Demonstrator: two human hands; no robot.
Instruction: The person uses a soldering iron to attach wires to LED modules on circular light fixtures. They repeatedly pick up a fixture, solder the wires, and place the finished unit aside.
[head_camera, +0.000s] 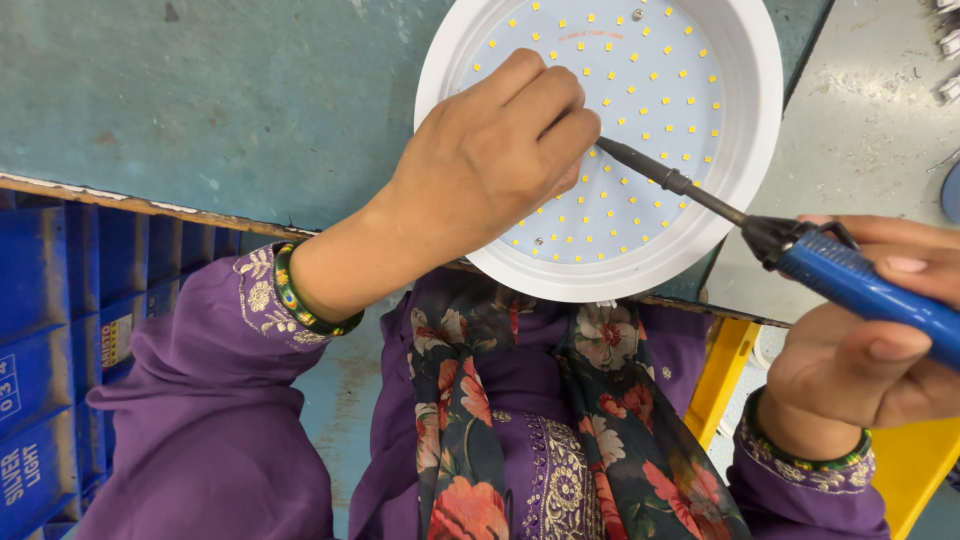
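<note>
A round white lamp housing (745, 160) lies on the teal bench, its inner disc dotted with several small yellow diodes. My left hand (490, 160) rests on the disc's left side with fingers curled together; whether it pinches something small is hidden. My right hand (880, 330) grips a soldering iron (850, 275) with a blue handle and a dark metal shaft. The iron's tip reaches the disc right beside my left fingertips.
The teal bench top (220, 100) spreads to the left, with a worn front edge. Blue plastic crates (60, 330) stand below at the left. A yellow frame (725, 365) sits under the bench at the right. A grey surface (870, 110) lies beyond the lamp.
</note>
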